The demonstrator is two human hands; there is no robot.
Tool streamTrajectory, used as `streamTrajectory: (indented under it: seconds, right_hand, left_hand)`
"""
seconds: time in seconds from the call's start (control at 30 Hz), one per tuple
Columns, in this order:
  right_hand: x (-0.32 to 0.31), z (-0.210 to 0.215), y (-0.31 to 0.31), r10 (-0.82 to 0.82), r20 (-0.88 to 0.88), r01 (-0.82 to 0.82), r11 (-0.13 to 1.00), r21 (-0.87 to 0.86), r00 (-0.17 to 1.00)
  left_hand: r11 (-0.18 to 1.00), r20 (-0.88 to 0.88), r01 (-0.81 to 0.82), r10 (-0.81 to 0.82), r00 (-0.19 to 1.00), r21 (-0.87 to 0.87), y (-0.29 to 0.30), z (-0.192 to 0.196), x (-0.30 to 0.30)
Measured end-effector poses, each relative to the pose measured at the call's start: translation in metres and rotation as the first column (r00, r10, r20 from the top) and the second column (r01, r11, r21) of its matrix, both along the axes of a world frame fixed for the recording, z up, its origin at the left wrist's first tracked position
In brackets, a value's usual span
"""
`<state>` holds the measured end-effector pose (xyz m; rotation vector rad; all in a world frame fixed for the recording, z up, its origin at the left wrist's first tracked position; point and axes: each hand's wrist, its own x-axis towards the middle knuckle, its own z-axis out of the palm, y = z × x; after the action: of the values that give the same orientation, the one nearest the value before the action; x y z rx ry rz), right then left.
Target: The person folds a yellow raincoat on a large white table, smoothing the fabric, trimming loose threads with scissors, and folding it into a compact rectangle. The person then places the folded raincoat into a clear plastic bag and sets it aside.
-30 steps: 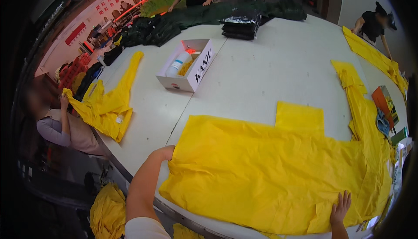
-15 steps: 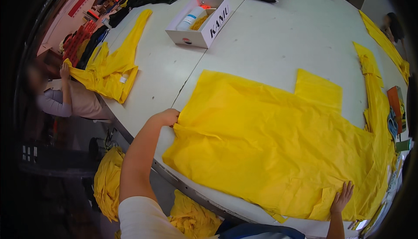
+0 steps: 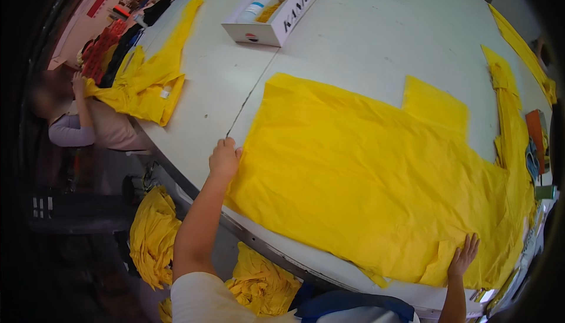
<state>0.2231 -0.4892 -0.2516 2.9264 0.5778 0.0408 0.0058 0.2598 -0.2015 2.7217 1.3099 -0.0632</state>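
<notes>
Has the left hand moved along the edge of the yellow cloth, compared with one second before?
Cannot tell: the camera itself moved. The left hand rests at the left edge of the yellow cloth, as earlier, on the white table.

Surface: you are working at a large white table (image 3: 365,34), its near edge curving past your body.
Main item: a big yellow fabric sheet (image 3: 365,170) is lying flat across the near half, a square flap jutting from its far edge.
Your hands: your left hand (image 3: 225,158) is pressing the sheet's left edge; your right hand (image 3: 463,256) is lying flat on its near right corner.
Far left: a crumpled yellow garment (image 3: 154,81) is hanging over the table edge.
Far centre: an open white cardboard box (image 3: 271,11) is sitting there, holding a bottle.
Right edge: a yellow fabric strip (image 3: 511,117) is running along the sheet.
</notes>
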Motion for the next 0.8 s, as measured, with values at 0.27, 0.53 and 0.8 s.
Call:
streamTrajectory:
  seconds: [0.27,0.53,0.8]
  right_hand:
    - [0.003,-0.002,-0.003,0.017,0.003,-0.017,0.999,0.04,1.0]
    - [-0.001,0.008,0.009,-0.015,-0.074,0.025,0.991,0.133,0.997]
    - [-0.024,0.018,0.002,-0.012,-0.092,0.028,0.984,0.173,0.996]
  left_hand:
    - [0.694,-0.07,0.719,-0.719,0.691,-0.038,-0.072,-0.048,0.125]
    - [0.993,-0.138,0.116,-0.111,0.984,0.031,0.038,-0.09,0.125]
    - [0.942,-0.097,0.335,-0.335,0.937,-0.024,-0.07,-0.022,0.129]
